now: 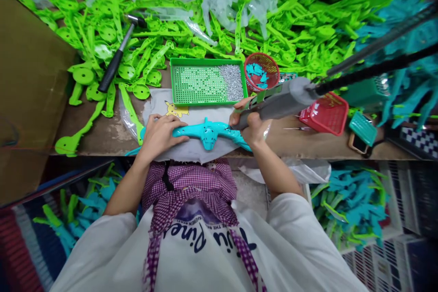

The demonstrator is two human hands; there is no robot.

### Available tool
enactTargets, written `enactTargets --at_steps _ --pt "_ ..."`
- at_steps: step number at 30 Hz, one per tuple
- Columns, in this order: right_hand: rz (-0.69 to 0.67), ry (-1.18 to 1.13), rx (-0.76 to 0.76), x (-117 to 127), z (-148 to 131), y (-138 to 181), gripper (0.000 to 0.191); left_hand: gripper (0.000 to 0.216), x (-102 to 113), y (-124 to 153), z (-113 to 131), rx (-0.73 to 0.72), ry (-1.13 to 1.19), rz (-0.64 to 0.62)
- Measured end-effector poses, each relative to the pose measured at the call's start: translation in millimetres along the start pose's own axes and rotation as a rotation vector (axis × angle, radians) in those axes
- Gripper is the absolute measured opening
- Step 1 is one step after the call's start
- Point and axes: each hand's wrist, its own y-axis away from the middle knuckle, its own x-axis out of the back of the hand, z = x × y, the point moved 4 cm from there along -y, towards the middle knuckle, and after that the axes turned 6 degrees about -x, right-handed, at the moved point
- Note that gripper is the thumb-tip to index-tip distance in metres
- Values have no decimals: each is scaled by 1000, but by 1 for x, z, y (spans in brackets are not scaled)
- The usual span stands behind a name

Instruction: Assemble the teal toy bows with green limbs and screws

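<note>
A blue plastic part (209,137) with a rounded middle and two long arms lies on a grey cloth (157,100) at the table's front edge. My left hand (163,134) rests closed over the part's left arm, thumb along its near side. In my right hand (252,127) is a grey electric screwdriver (280,102), held almost level with its tip at the part's right arm. Its cord runs off to the upper right. Just beyond the part stands a green perforated tray (174,82) with small silvery screws (232,82) heaped at its right end.
A red basket (262,86) of small blue pieces stands right of the tray, and another red basket (328,114) farther right. A hammer (118,57) lies at left on piled green parts (102,32). A cardboard box (30,86) borders the left side. Filled bins flank my body.
</note>
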Motion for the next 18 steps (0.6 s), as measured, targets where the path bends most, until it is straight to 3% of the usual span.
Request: enactTargets --at_steps 9,15,18 --pt "-38 -67 42 -5 3 -4 55 34 -3 0 -2 -30 10 11" --pt "-168 -45 39 -2 8 3 54 34 -6 2 -5 -43 5 25" --pt "-78 -41 65 -5 -6 -15 50 34 -6 2 -5 -40 28 23"
